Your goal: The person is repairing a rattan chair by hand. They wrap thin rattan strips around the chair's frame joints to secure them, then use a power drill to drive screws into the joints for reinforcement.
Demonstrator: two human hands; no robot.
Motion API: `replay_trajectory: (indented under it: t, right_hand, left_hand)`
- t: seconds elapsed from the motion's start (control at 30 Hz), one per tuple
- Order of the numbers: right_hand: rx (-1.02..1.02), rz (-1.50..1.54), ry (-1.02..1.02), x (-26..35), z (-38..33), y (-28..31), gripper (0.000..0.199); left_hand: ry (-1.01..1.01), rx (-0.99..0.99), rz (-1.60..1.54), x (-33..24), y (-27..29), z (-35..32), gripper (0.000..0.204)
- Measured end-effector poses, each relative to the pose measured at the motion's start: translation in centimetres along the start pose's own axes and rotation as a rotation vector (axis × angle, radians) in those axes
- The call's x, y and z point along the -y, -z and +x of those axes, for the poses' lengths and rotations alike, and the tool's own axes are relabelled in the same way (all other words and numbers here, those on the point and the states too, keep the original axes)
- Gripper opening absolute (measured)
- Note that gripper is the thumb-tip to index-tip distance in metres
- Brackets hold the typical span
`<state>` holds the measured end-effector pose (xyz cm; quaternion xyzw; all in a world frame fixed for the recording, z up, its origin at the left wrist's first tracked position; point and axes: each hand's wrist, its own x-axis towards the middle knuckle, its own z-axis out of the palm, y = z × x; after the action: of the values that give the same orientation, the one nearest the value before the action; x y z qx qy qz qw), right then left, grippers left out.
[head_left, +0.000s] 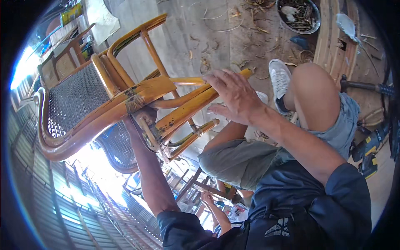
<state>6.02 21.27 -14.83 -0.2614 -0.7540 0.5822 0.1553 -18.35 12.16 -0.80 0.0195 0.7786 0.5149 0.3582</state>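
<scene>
A rattan chair (158, 86) with a glossy orange-brown frame and dark woven panels is tipped over at the left, its legs pointing right. My right hand (235, 93) is closed over one leg near its end, fingers on the far side and thumb on the near side. Reaching up from below, my left hand (146, 111) grips the frame from underneath, by a bound joint (134, 101); most of its fingers are hidden. Dark patches mark the leg close to this joint, and its wrapping looks worn.
A metal basin (298, 31) of scraps stands far right, with cane offcuts strewn over the floor. A hammer (366, 86) and a yellow-black cordless drill (371, 146) lie right of my bent knee. More chairs (62, 62) stand at left; another person's hand (206, 199) shows below.
</scene>
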Motion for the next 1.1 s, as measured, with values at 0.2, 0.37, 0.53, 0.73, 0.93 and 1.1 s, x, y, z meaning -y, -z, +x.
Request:
replay_trajectory:
  t: [0.2, 0.37, 0.53, 0.73, 0.93, 1.1]
  right_hand:
    - [0.147, 0.126, 0.115, -1.1, 2.0, -2.8, 0.065]
    - [0.079, 0.148, 0.145, -2.3, 2.4, -2.8, 0.063]
    - [0.103, 0.150, 0.161, -2.2, 3.6, -2.2, 0.064]
    - [0.081, 0.120, 0.212, -1.1, 3.0, -2.6, 0.066]
    - [0.089, 0.156, 0.262, 0.2, 1.9, -3.1, 0.066]
    - [0.112, 0.144, 0.280, 1.5, 1.1, -3.6, 0.063]
  left_hand:
    - [0.035, 0.014, -0.032, -0.2, 4.3, 2.2, 0.077]
    - [0.109, 0.087, -0.071, 0.0, 3.6, 3.0, 0.078]
    - [0.142, 0.184, -0.165, -0.8, 1.5, 2.7, 0.078]
    - [-0.111, 0.376, -0.225, 0.4, 2.5, 2.0, 0.077]
    - [0.133, 0.370, -0.384, 2.4, 10.3, 1.4, 0.062]
    - [0.140, 0.052, -0.311, 6.4, 15.1, -2.0, 0.060]
